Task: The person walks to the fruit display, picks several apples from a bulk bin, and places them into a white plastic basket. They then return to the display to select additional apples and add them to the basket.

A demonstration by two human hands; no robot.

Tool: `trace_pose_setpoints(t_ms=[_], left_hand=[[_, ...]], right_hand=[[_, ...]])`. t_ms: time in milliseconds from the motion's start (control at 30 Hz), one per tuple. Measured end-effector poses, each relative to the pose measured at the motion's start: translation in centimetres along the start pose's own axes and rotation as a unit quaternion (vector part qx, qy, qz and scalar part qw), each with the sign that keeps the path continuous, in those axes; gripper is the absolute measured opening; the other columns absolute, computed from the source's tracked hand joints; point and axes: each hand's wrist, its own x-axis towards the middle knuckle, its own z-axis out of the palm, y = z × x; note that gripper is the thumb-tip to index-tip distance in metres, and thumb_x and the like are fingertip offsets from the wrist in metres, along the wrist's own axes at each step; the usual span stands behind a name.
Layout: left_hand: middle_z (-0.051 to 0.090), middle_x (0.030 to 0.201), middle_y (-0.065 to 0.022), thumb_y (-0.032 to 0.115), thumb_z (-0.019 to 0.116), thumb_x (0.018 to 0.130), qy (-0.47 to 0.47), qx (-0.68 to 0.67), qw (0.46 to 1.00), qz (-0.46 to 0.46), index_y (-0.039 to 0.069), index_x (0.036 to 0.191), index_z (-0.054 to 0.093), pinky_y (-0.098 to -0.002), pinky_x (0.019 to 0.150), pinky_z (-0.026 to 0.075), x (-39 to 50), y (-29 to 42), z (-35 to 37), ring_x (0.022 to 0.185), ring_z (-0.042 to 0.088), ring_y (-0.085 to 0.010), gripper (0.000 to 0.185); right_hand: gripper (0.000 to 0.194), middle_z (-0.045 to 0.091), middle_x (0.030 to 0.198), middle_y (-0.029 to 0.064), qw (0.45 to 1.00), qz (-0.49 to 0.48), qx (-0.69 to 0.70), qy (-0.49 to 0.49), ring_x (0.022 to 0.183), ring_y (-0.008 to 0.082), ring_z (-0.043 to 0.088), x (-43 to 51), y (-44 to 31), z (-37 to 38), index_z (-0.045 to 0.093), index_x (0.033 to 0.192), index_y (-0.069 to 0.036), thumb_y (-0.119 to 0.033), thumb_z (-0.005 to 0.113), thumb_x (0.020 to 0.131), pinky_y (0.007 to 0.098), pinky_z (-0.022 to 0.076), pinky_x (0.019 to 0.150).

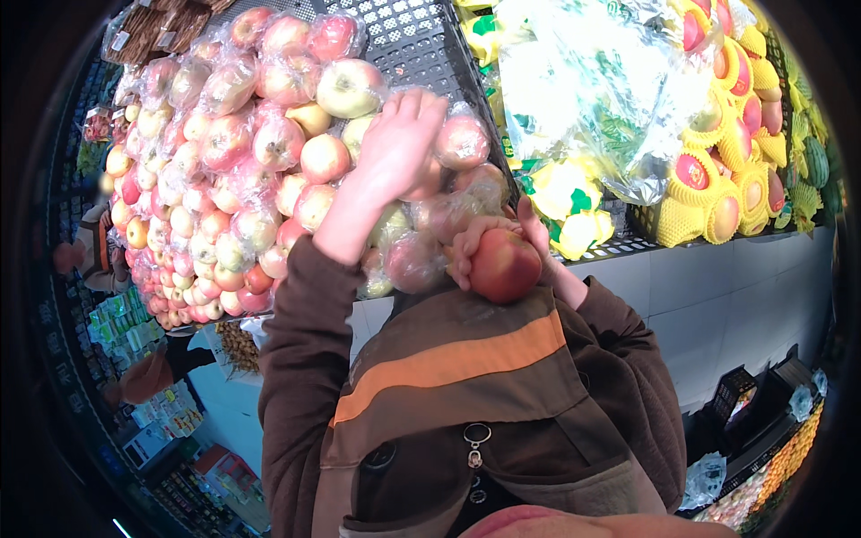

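My right hand holds a bare red apple close to the front of my apron, its fingers curled round the far side. With the arm stretched forward, my left hand lies palm down over the apple pile, back towards me. Its fingertips are partly hidden, so whether it grips an apple is unclear. A film-wrapped apple sits just right of it, and a large pale apple lies to its upper left. Below it is a wrapped apple. Many apples in the pile are in clear film.
A black perforated crate shows behind the apples. To the right lie clear plastic film and fruit in yellow foam nets. A white tiled stand front runs below. People stand at far left.
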Motion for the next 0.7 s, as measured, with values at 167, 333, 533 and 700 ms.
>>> trace_pose_setpoints(t_ms=[167,333,533,700], left_hand=[[0.057,0.129,-0.0212,0.014,0.075,0.074,-0.029,-0.036,0.996,-0.076,0.009,0.128,0.06,-0.046,0.098,0.05,2.3,-1.0,2.2,0.116,0.057,-0.0408,0.057],[0.066,0.111,-0.0162,0.026,0.078,0.078,0.084,-0.263,0.957,-0.094,0.008,0.12,0.066,-0.0417,0.09,0.053,-1.6,-1.6,-4.0,0.103,0.066,-0.0333,0.047],[0.07,0.094,-0.0157,0.02,0.068,0.09,-0.21,-0.228,0.942,-0.13,0.005,0.107,0.07,-0.0387,0.079,0.054,-4.6,-0.2,-6.1,0.089,0.068,-0.0323,0.023],[0.063,0.11,-0.0209,0.022,0.07,0.084,-0.022,-0.219,0.975,-0.028,0.006,0.126,0.061,-0.0458,0.09,0.05,-1.1,2.8,1.1,0.105,0.06,-0.0379,0.046]], right_hand=[[0.095,0.065,0.101,0.0244,1.0,-0.008,-0.012,-0.02,0.09,0.0376,0.067,-0.2,-0.1,0.0,0.063,0.106,0.007,-0.081,0.031,0.092,0.0438,0.0519,0.086],[0.091,0.063,0.097,0.0219,0.999,-0.008,-0.042,0.021,0.087,0.0356,0.066,-0.4,-0.6,0.9,0.064,0.103,0.003,-0.081,0.03,0.093,0.0422,0.0523,0.081],[0.089,0.062,0.093,0.0218,0.996,-0.022,-0.08,0.029,0.084,0.0357,0.065,0.0,-0.6,0.8,0.064,0.102,0.002,-0.08,0.029,0.094,0.0423,0.0522,0.077],[0.088,0.059,0.091,0.0209,0.996,-0.026,-0.076,0.037,0.079,0.0373,0.062,0.2,-0.1,0.8,0.061,0.1,0.001,-0.078,0.022,0.096,0.0442,0.051,0.074]])
